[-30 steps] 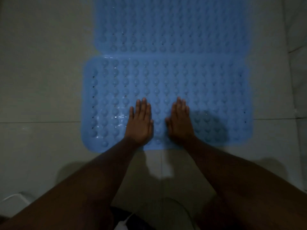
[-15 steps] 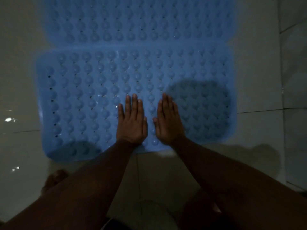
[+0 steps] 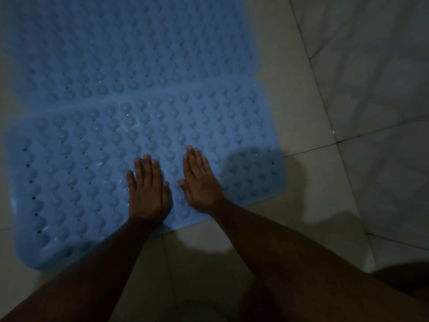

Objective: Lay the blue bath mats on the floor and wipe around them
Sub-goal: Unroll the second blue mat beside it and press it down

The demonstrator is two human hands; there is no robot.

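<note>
- No change from half a second ago: left hand [image 3: 148, 189] and right hand [image 3: 200, 182] stay on the near blue mat [image 3: 76, 182].
- Both palms down, fingers straight, gripping nothing.

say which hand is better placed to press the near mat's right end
Right, probably: the right hand lies flat on the near mat closer to that end than the left hand.
</note>
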